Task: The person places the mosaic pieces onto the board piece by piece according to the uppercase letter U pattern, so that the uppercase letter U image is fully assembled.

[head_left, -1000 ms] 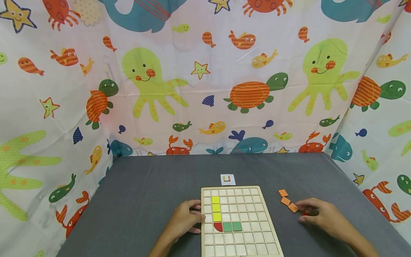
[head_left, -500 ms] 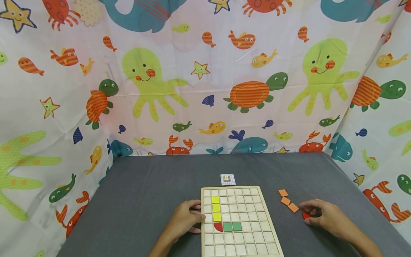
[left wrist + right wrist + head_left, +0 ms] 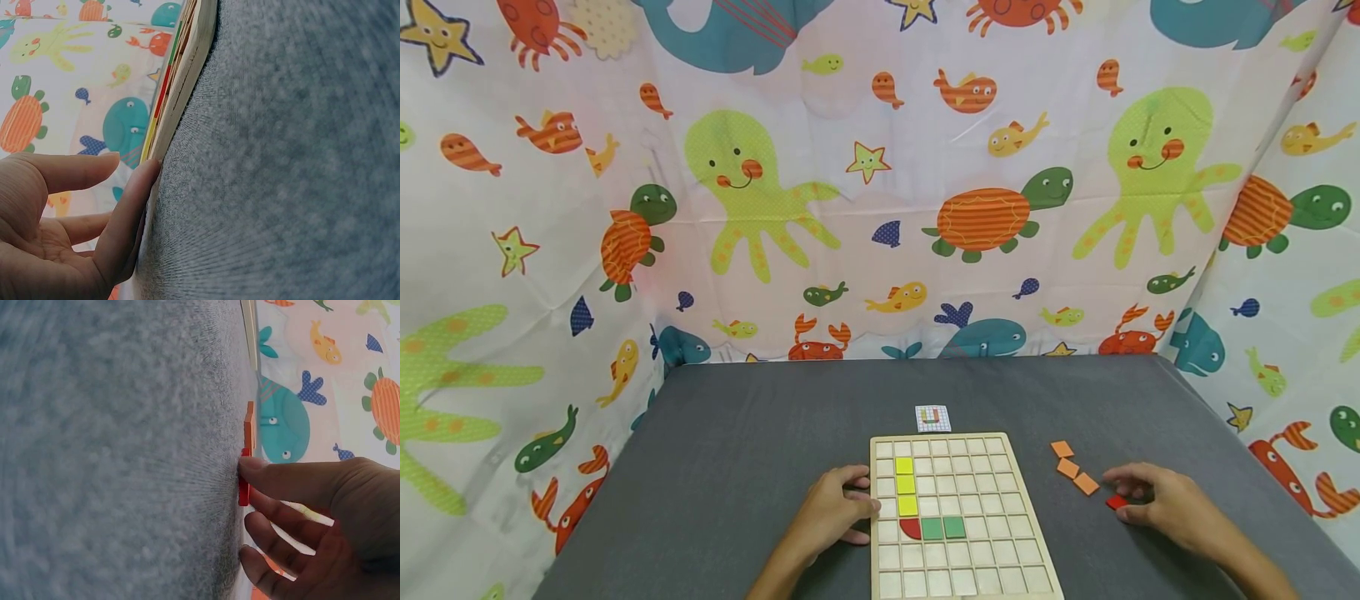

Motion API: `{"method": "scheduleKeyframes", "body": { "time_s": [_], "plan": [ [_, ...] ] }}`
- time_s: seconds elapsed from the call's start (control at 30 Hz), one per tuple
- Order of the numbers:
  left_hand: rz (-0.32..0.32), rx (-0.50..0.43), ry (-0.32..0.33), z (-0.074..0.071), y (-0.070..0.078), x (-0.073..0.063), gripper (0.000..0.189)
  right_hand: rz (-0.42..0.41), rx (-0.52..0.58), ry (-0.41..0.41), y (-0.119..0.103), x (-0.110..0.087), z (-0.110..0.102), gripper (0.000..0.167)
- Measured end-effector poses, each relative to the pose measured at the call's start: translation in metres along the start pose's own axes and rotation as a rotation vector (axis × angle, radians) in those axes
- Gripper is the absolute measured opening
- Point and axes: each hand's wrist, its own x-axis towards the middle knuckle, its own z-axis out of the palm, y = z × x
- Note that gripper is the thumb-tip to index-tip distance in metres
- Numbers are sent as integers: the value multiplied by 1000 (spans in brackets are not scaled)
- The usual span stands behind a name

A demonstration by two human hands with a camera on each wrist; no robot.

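A wooden grid board lies on the grey cloth. In its cells are yellow square tiles, a red quarter-round tile and two green square tiles. My left hand rests at the board's left side, a digit touching the edge in the left wrist view. To the right, my right hand pinches a second red tile low at the cloth. The thumb lies on that tile in the right wrist view; part of it is hidden.
Orange square tiles lie on the cloth just beyond my right hand. A small card with a coloured pattern on a grid lies behind the board. A curtain with sea animals rises behind and beside the table.
The red tile by my right hand has turned: a curved edge showed half a second ago, a straight-edged corner shows now. My right fingers shifted slightly right. The left hand stayed put.
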Motion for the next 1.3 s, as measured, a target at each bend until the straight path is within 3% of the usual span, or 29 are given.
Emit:
{"method": "scheduleKeyframes", "body": {
  "time_s": [0.17,0.57,0.83,1.3],
  "plan": [
    [1,1,0,0,-1,1,64,-13,58,-31,-1,0,0,42],
    [-2,0,-3,1,-2,2,63,-27,-5,-15,-4,0,4,30],
    [-8,1,1,1,-2,2,64,-44,-47,19,-2,0,3,40],
    [-5,-7,-6,0,-1,2,64,-15,5,27,-10,-2,4,41]
  ]
}}
